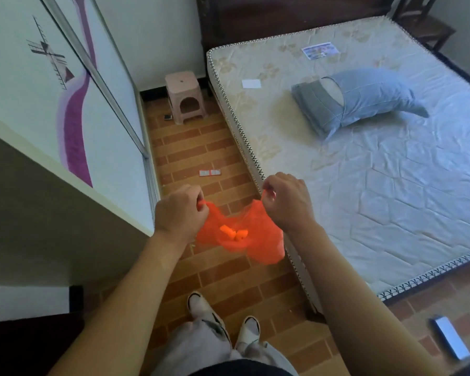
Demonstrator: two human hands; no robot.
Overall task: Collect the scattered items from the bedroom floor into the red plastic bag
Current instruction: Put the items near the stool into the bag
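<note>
**Head view: two hands hold a red plastic bag open over a bedroom floor**

Head camera looks down at a person standing in a narrow aisle between a wardrobe and a bed. The left hand [181, 210] pinches one handle of the red plastic bag [244, 237], fingers curled tight around it. The right hand [286, 202] grips the other handle the same way. Between them the bag hangs above the brick-pattern floor [223, 280], its mouth pulled apart, and a few small pale lumps [235, 233] show inside through the thin plastic; what they are cannot be told.

Farther along the aisle, two small white cards with red edges [209, 172] lie side by side on the floor. Beyond them a pink plastic stool [184, 96] stands near the far wall, with a small dark square object [168, 116] just beside its left leg.

To the right, a bare mattress [391, 185] carries a blue pillow [361, 100] and a white slip of paper [251, 83]. A sliding wardrobe door [52, 85] with a windmill print fills the left. The person's feet in pale slippers [223, 316] show below.
</note>
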